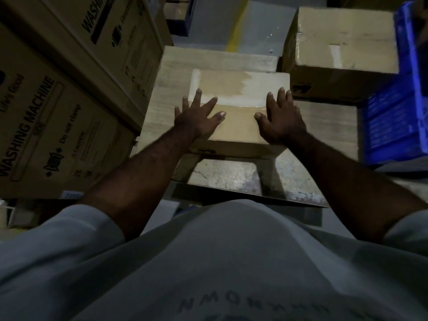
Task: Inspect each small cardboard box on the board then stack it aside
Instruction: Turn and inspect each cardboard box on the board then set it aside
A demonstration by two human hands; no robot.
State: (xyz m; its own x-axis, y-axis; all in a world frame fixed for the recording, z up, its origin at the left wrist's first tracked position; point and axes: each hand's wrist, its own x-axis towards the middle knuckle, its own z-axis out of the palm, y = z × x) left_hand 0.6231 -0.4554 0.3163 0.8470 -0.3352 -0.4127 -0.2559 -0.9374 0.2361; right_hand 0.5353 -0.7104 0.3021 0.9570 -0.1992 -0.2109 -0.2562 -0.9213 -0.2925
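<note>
Grey shirt [231,262] nearest, and beyond it the left hand [196,121] and right hand [281,122] lay flat, fingers spread, on the small cardboard box [237,129] mid-board [222,59]. Palms looked better shifted to its side walls for an even lift.

Your view is dim; light, seemingly from ahead, brightens only the box [240,89]. Edges bow and blur, and shadows cross the board [222,174].
</note>
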